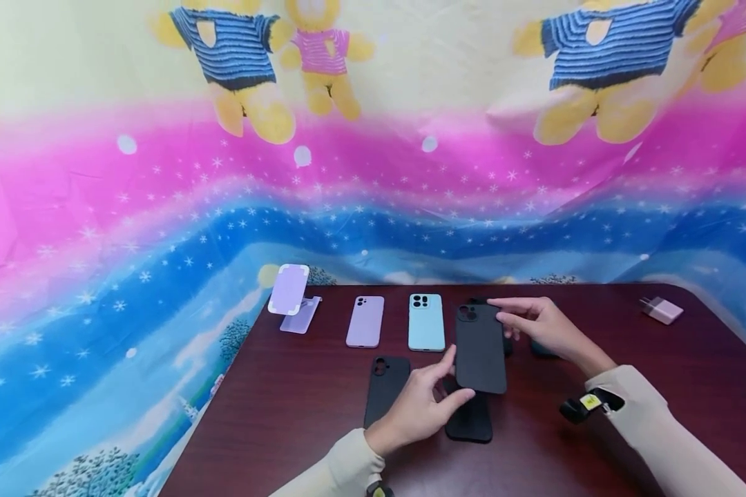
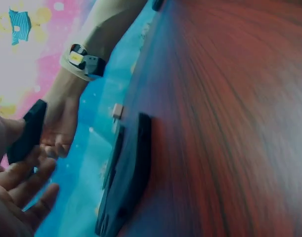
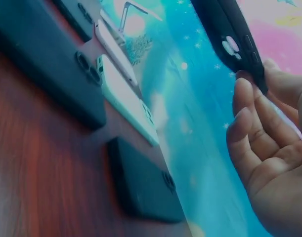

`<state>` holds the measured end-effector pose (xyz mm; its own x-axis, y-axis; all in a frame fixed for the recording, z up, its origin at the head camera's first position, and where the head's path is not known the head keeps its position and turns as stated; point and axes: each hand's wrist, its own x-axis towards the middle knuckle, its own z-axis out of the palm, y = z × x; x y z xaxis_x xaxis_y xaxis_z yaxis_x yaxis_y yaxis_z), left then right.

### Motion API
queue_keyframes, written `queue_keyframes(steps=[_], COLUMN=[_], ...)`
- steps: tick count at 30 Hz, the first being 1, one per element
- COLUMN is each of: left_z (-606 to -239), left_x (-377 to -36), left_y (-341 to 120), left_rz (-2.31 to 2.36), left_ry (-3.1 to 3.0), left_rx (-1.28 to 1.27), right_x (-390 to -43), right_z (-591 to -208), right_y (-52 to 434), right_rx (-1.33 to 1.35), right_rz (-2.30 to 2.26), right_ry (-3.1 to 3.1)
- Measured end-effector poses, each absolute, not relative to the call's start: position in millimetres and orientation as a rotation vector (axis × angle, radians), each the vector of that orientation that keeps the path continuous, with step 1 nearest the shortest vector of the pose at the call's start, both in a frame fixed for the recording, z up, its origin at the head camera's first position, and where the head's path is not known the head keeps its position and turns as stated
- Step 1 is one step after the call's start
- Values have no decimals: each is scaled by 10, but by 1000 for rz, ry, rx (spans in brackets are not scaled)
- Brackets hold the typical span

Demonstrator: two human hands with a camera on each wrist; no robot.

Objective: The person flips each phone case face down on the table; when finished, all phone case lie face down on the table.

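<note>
A black phone case (image 1: 481,353) is held up above the table between both hands, its back and camera cutouts towards the head camera. My left hand (image 1: 418,406) grips its lower left part between thumb and fingers. At its upper right corner, my right hand (image 1: 546,327) pinches the edge; in the right wrist view, light shows through the case's camera holes (image 3: 231,47). Below the held case lies a black phone or case (image 1: 470,422), partly hidden. Another black one (image 1: 385,379) lies left of it, partly behind the left hand.
A lilac phone (image 1: 365,323) and a mint-green one (image 1: 427,324) lie in the back row. Other dark ones, including one (image 1: 542,351) under the right hand, are mostly covered. A lilac phone stand (image 1: 289,290) stands back left; a charger plug (image 1: 662,310) lies back right.
</note>
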<state>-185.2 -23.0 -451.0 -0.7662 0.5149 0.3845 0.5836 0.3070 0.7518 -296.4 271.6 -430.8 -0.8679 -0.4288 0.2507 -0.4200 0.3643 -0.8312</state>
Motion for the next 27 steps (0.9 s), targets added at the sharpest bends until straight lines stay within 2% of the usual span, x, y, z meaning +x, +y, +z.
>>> queue_keyframes(steps=[9, 15, 27], left_z=[-4574, -4705, -4763], left_x=[-1754, -1636, -1563], left_y=[161, 467, 832], left_rz=[-1469, -1202, -928], left_ry=[-2745, -2840, -3193], left_rx=[-1114, -1219, -1094], right_x=[-2806, -2762, -2776], right_z=[-4390, -4551, -4855], right_y=[3175, 3476, 3617], right_rx=[-729, -705, -691], right_rz=[-1423, -1345, -1364], right_ry=[2513, 2431, 2261])
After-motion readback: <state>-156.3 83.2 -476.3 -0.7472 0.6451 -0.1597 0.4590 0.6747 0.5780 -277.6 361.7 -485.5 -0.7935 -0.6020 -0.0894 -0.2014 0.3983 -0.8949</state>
